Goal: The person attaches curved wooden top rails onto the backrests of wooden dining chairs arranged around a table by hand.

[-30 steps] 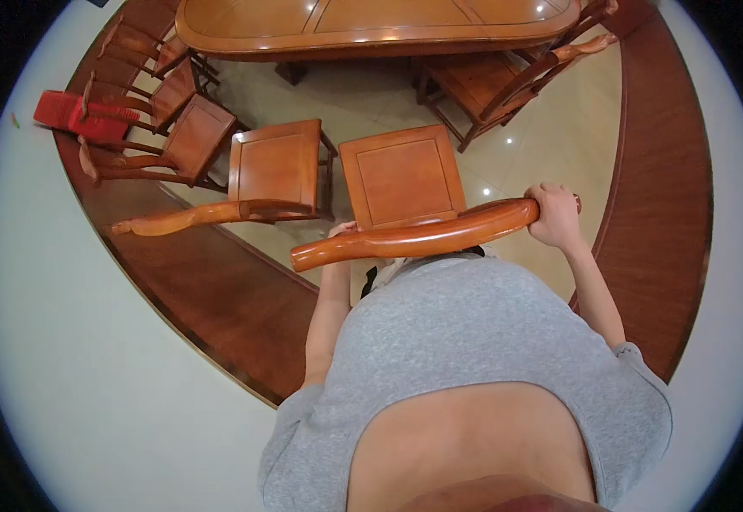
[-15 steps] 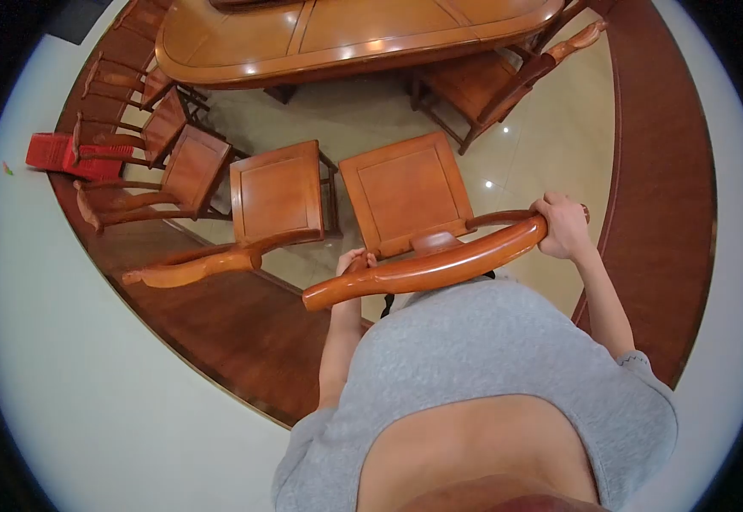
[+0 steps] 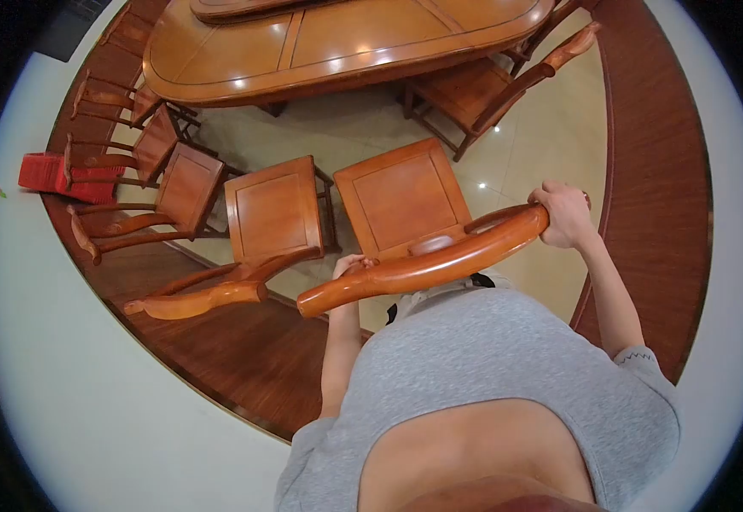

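Held the wooden chair (image 3: 401,196) at the center of the frame, seat facing up and curved top rail (image 3: 440,264) sweeping across below. Wrapped the fingers of the right hand (image 3: 563,213) close together over the rail's right end, right of center. Set the left hand (image 3: 353,266) near the rail's left end, fingers bent; could not tell their exact hold, partly hidden behind the rail. Seemed to call for matched, level force from the 2 hands, given a likely twist from such unlike holds. Needed care around the neighboring chair (image 3: 273,209), just beside at left of center, with its back near the held rail's left tip. Was probably best steered in small, straight moves, clear of the chair at upper right (image 3: 465,90) and the table (image 3: 346,43) across the top. Favored a slight lift over scraping the tiled floor (image 3: 551,145), plus some room before the grey shirt (image 3: 508,350) at lower center.
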Demonstrator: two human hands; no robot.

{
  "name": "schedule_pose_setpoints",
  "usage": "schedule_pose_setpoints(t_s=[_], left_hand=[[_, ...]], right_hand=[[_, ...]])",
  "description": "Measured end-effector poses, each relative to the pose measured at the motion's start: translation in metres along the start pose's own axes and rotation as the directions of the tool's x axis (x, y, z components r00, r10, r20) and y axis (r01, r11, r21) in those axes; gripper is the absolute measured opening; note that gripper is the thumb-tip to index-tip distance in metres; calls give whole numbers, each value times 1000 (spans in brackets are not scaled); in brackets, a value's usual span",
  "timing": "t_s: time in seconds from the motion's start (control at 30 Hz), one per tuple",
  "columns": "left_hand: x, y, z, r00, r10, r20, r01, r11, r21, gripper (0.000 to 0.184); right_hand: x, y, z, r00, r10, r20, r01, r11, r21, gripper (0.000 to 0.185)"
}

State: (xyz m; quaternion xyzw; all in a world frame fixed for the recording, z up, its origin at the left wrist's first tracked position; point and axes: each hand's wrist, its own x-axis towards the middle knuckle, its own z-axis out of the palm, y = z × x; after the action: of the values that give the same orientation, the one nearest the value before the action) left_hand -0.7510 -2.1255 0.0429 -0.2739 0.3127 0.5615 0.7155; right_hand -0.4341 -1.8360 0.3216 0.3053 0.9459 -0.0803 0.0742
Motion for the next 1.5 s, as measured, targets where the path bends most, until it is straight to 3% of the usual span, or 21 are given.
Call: schedule_pose_setpoints(t_s=[0.17,0.23,0.27,0.33,0.43,0.5,0.6,0.67,0.7,0.77,0.8,0.87,0.9,0.97,1.0,1.03,1.07,1.17,1.3,1.43,1.5], left_hand=[[5,-7,-9,986,40,-163,-58,993,-106,15],[16,7,-34,964,-152,217,195,962,-193,23],[19,11,-37,965,-154,214,195,962,-192,23],[10,11,-24,983,-21,183,38,995,-88,24],[-3,23,7,995,58,83,-60,998,18,20],[3,38,5,999,46,23,-47,998,39,20],[5,49,5,994,80,74,-90,986,143,21],[-4,51,18,966,236,108,-252,951,179,22],[-5,50,22,964,243,107,-258,950,175,22],[-9,48,28,890,453,-52,-387,812,437,23],[-8,55,28,887,459,-58,-392,812,433,23],[-1,72,15,999,-24,33,19,992,127,22],[8,73,2,999,-20,28,16,993,120,22],[23,65,-24,982,173,-70,-161,975,153,21],[15,64,-9,982,172,-80,-159,976,147,21],[-1,63,21,996,-90,21,91,994,-57,21],[-15,62,48,933,-317,172,351,909,-225,21],[-33,57,81,928,-362,91,367,843,-393,21],[-27,70,76,926,-368,82,372,856,-358,19],[-15,75,76,893,-387,228,447,821,-355,20],[-15,82,72,818,-465,338,571,722,-391,17]], right_hand=[[-2,2,-1,1000,13,4,-13,1000,15,30],[2,1,-5,999,29,22,-29,999,14,30],[5,1,-7,1000,16,-9,-16,1000,6,29],[11,0,-10,999,1,-35,-1,1000,-7,29],[31,5,-17,998,-26,-65,28,999,24,30],[44,6,-25,997,-30,-66,31,999,16,31],[59,6,-33,997,-26,-68,28,999,31,32],[68,8,-40,995,-54,-78,57,998,29,33],[74,10,-43,993,-82,-90,84,996,24,34],[79,11,-44,989,-96,-116,100,995,31,36],[82,12,-44,986,-98,-137,105,994,41,37],[85,14,-46,985,-103,-135,112,992,54,38],[88,16,-47,986,-100,-133,109,992,65,39],[92,21,-50,992,-96,-85,103,992,76,40],[92,22,-51,996,-85,-42,88,993,82,41],[93,23,-52,995,-90,-36,93,992,86,41],[93,22,-53,996,-85,-29,87,993,84,40],[95,27,-54,996,-90,-11,91,993,78,39],[107,30,-55,994,-109,-7,109,991,80,39],[121,38,-61,989,-134,-58,139,984,111,38],[125,35,-63,990,-129,-56,134,985,110,37]])
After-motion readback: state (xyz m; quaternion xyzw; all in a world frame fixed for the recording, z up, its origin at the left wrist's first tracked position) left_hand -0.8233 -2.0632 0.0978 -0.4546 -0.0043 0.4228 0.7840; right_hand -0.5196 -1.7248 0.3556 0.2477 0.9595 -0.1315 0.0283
